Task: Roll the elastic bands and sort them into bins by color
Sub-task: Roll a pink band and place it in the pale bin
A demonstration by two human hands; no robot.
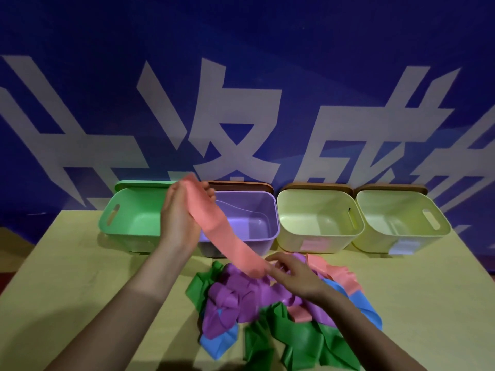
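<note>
Head view: two bare hands stretch a pink elastic band (pixel 222 236) above a yellow bench (pixel 67 263).

Left hand (pixel 182 207) curls its grip round the band's upper end; right hand (pixel 292 271) pinches its lower end over a heap of purple, green, blue and pink bands (pixel 267 311). Four bins line the back: one green bin (pixel 128 223), one purple bin (pixel 257 218), two pale yellow bins (pixel 318 223). Large white characters cross the blue wall (pixel 241 36), cropped and unreadable.

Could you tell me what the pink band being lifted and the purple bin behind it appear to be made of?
The pink band looks like thin, matte rubbery sheet: it hangs limp and smooth between the two hands. The purple bin appears to be moulded plastic with a slight sheen, judging by its rigid, rounded walls.
</note>
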